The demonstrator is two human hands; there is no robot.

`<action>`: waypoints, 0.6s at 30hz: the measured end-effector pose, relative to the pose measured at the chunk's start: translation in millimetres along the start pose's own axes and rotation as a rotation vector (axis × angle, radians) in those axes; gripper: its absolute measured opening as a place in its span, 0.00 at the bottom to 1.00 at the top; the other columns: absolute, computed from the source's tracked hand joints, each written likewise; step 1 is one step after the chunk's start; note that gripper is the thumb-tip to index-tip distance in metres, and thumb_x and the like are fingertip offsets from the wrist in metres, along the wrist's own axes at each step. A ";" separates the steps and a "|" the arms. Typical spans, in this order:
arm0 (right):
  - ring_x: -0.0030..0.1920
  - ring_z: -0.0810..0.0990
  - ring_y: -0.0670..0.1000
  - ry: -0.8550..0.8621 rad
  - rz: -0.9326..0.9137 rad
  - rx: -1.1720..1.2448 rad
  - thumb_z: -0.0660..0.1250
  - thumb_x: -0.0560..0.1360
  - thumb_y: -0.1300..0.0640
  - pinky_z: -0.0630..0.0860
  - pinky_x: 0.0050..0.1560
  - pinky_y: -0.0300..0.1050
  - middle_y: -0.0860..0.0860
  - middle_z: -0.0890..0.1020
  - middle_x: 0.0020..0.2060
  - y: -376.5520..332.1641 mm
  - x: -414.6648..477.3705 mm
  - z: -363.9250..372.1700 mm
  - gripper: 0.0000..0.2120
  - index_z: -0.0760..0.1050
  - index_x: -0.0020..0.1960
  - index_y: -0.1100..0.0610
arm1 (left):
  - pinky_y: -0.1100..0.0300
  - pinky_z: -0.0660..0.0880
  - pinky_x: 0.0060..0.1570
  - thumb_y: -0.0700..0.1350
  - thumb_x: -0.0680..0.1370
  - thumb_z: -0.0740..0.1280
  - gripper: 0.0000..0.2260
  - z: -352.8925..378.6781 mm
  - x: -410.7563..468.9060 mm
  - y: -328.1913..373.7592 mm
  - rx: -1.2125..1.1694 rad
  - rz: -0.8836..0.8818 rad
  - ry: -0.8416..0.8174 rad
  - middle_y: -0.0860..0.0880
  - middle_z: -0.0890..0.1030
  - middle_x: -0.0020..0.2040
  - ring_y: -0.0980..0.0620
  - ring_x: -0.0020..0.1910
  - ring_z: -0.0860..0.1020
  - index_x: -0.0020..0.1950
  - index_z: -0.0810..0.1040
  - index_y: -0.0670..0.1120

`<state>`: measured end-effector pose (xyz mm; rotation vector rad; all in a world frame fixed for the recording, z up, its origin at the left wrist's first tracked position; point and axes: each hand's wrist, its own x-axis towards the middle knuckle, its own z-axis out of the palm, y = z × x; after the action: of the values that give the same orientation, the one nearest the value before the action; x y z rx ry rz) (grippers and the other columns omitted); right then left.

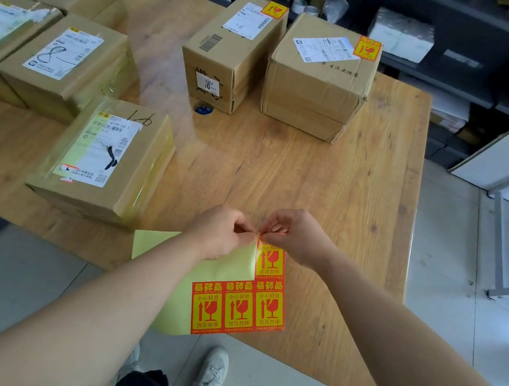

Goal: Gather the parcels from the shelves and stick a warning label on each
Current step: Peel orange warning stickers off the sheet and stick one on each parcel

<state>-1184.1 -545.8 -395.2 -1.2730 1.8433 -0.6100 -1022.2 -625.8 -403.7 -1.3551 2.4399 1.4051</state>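
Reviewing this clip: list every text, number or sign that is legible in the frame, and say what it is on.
"易碎品", "小心轻放", "勿压勿摔", broken-glass sign: each warning label on the sticker sheet.
"9199-35 2": shipping label of the nearest parcel.
"10": white tag on the front of the tall parcel.
Other shipping labels, barcodes and handwriting: too small or blurred to read.

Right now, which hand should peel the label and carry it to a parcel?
Right: the right hand pinches a corner of the top label; the left hand holds the backing sheet.
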 end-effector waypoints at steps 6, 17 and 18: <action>0.40 0.81 0.44 0.018 -0.011 0.037 0.73 0.70 0.64 0.80 0.47 0.42 0.48 0.84 0.40 -0.2 -2.9 1.8 0.07 0.81 0.43 0.53 | 0.50 0.77 0.52 0.57 0.72 0.72 0.06 -1.6 -4.1 -0.3 -0.020 0.002 -0.005 0.58 0.81 0.43 0.53 0.46 0.79 0.37 0.77 0.60; 0.41 0.80 0.40 0.012 -0.088 -0.067 0.72 0.71 0.64 0.77 0.46 0.34 0.43 0.83 0.40 -4.7 -6.3 7.3 0.08 0.83 0.43 0.51 | 0.50 0.73 0.59 0.46 0.78 0.66 0.11 -2.9 -7.3 0.1 -0.052 -0.071 -0.090 0.49 0.79 0.54 0.48 0.54 0.77 0.59 0.78 0.47; 0.41 0.79 0.39 0.003 -0.104 -0.101 0.72 0.71 0.63 0.76 0.45 0.33 0.43 0.82 0.40 -5.9 -6.9 7.3 0.08 0.82 0.43 0.51 | 0.50 0.72 0.60 0.46 0.79 0.66 0.11 -2.3 -7.0 -1.0 -0.037 -0.074 -0.101 0.48 0.79 0.56 0.48 0.55 0.77 0.60 0.78 0.47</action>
<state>-1173.7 -541.3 -392.5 -1.4421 1.8388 -0.5802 -1016.3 -623.0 -400.2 -1.3320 2.2890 1.4704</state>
